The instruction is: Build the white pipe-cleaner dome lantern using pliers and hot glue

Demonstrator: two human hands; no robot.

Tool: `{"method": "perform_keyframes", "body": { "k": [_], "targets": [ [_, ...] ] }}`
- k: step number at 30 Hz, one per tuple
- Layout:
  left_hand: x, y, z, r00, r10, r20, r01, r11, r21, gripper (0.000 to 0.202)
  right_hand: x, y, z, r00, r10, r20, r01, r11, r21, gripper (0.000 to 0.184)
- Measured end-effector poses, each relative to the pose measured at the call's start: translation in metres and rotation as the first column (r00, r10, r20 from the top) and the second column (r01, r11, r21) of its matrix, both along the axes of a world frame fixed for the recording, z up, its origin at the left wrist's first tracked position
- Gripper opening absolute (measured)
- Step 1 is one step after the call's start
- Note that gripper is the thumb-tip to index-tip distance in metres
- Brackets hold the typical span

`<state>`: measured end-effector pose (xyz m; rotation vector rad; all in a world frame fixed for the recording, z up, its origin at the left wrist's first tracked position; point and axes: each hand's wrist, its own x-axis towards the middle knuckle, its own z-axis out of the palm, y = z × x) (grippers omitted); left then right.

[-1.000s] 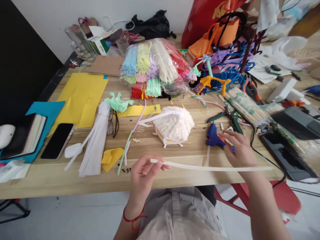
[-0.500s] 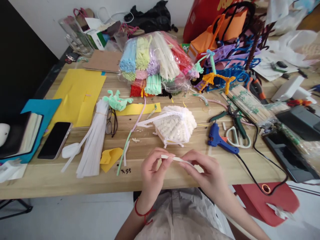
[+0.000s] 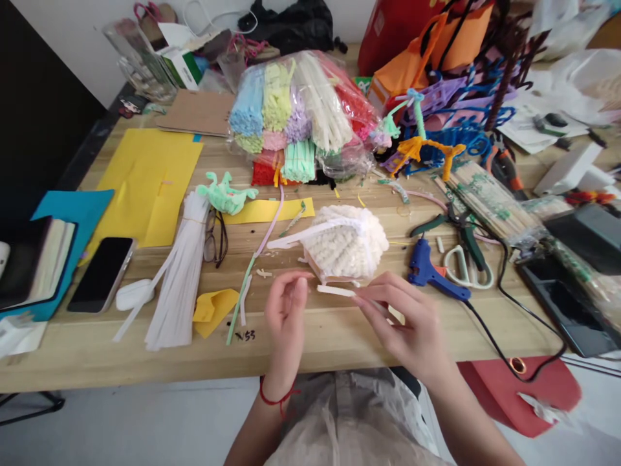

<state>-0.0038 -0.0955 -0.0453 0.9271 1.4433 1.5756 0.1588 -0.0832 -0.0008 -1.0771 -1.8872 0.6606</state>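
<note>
Between the thumb and fingers of my right hand [image 3: 405,317] is a narrow white strip [image 3: 336,291], its free end pointing left. My left hand [image 3: 286,317] is just left of that end, apart from it, with its fingers loosely curved and nothing visible in them. Right behind my hands sits a rounded cream fuzzy piece [image 3: 345,243], built of chenille stems, with a long white strip [image 3: 301,236] reaching out to its left. A blue glue gun [image 3: 431,272] lies to the right of my right hand.
To the left are a bundle of white strips [image 3: 177,278], a phone [image 3: 101,275] and yellow sheets [image 3: 145,181]. Bagged colourful chenille stems [image 3: 295,110] stand at the back. Green-handled pliers [image 3: 460,233] and white-handled scissors [image 3: 468,268] lie right, beside the glue gun's black cord [image 3: 490,343].
My left hand has let go of the white strip and moved slightly left. My right hand still holds it. The view has shifted a little.
</note>
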Motion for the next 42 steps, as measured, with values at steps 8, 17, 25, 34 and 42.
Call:
{"method": "perform_keyframes", "body": {
  "k": [8, 17, 25, 34, 42],
  "targets": [
    [-0.002, 0.008, -0.004, 0.999, -0.036, -0.004, 0.036, 0.997, 0.069, 0.027, -0.002, 0.005, 0.008, 0.997, -0.04, 0.068, 0.037, 0.999, 0.034, 0.014],
    [-0.007, 0.01, -0.001, 0.979, -0.004, -0.202, 0.049, 0.974, 0.219, 0.006, 0.001, 0.007, 0.002, 0.995, -0.047, 0.09, 0.047, 0.999, 0.001, 0.012],
    [-0.017, 0.02, 0.0, 0.901, -0.025, -0.433, 0.176, 0.933, 0.313, 0.02, 0.0, 0.009, 0.002, 0.995, -0.06, 0.078, 0.062, 0.998, -0.023, 0.01],
    [-0.018, 0.028, 0.004, 0.827, 0.043, -0.56, 0.197, 0.911, 0.361, 0.013, 0.001, 0.007, 0.001, 0.987, -0.106, 0.123, 0.113, 0.992, -0.051, 0.007],
    [-0.019, 0.027, 0.005, 0.819, 0.031, -0.573, 0.209, 0.914, 0.349, 0.016, 0.002, 0.003, -0.003, 0.982, -0.172, 0.074, 0.179, 0.978, -0.109, 0.021]
  ]
}}
